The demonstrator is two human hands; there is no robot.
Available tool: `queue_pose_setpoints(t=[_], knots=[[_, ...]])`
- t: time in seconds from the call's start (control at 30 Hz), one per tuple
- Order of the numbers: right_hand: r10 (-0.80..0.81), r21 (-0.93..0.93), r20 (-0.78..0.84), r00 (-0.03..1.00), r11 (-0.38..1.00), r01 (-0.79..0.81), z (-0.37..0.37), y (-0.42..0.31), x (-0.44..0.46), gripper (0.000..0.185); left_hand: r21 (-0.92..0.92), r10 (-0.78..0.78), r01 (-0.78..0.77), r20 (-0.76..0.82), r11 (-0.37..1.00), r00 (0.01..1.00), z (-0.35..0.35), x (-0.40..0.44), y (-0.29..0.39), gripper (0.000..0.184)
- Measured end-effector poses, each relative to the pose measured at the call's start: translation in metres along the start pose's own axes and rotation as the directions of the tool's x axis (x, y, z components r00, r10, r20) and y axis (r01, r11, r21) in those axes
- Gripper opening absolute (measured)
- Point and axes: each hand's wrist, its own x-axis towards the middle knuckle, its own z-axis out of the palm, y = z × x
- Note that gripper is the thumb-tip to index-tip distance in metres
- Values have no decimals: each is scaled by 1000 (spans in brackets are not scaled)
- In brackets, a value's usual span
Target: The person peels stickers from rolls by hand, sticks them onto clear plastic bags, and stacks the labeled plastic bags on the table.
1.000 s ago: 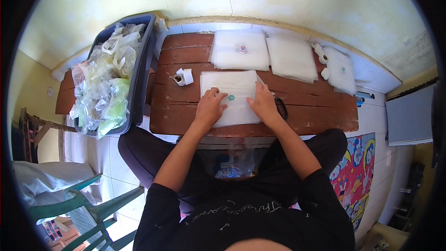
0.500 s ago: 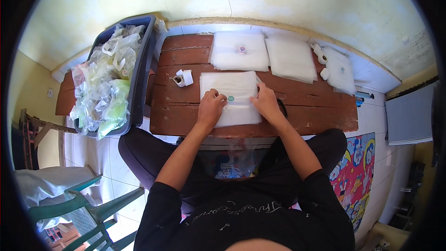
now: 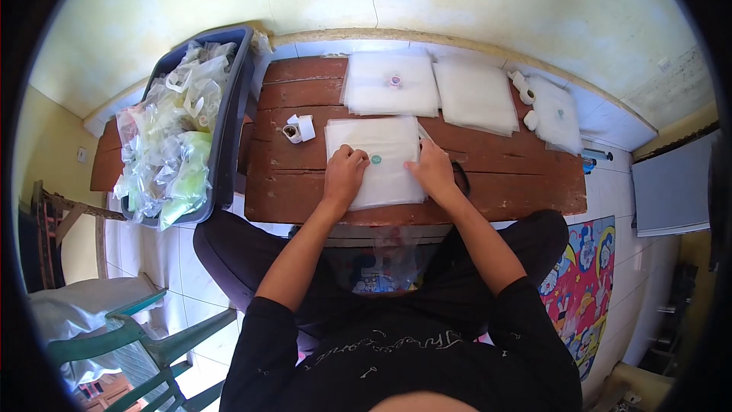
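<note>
Hands (image 3: 347, 178), two, on one plastic stack (image 3: 387, 185)

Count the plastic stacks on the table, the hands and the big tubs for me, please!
Plastic stacks: 4
Hands, left hand and right hand: 2
Big tub: 1
Total: 7

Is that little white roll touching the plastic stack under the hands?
Apart. The head view shows a strip of brown table between the white roll and the plastic stack.
</note>
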Motion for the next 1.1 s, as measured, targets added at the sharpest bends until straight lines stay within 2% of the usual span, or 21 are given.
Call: queue_pose_setpoints(t=[0.07,0.2,0.27,0.4,0.47,0.5,0.57,0.6,0.67,0.8,0.87,0.9,0.97,1.1], knots=[[-39,35,-15,999,999,40,0,0,0,41,-24,16,-16,-8,1000,1000,1,0,-3,11],[-19,77,-5,1000,997,20,2,3,2,38,-44,11,-10,29,999,1000,-2,2,-4,17],[-12,123,-6,1000,992,13,4,8,5,39,-113,-1,13,103,994,995,-8,3,0,22],[-26,141,-18,999,990,29,10,14,6,37,-91,11,0,120,996,993,-16,5,5,29],[-36,127,-32,999,991,40,12,14,6,34,25,17,-20,127,999,992,-20,5,6,39],[-34,128,-33,999,991,38,16,18,7,34,25,19,-22,128,999,992,-21,5,7,39],[-133,96,-171,976,984,151,24,24,9,30,134,22,-25,21,991,1000,-22,5,7,46],[-132,98,-171,976,984,150,21,23,9,30,136,23,-26,23,990,999,-21,5,5,46],[-90,156,-75,993,983,100,15,19,9,30,104,-35,30,41,994,999,-19,5,0,52],[-56,264,-118,991,961,85,-8,-1,8,32,66,28,-32,66,997,997,-14,3,2,51],[-7,317,-101,995,948,39,-20,-10,7,34,68,37,-46,129,997,991,-11,2,5,50],[-8,315,-99,995,948,39,-19,-9,7,34,67,35,-44,128,997,991,-10,1,5,50],[-49,145,-151,987,987,71,-15,-3,7,38,116,60,-74,125,991,990,-10,-2,6,45],[-47,31,-110,993,998,51,1,3,5,42,94,59,-68,93,993,994,-4,-3,4,33]])
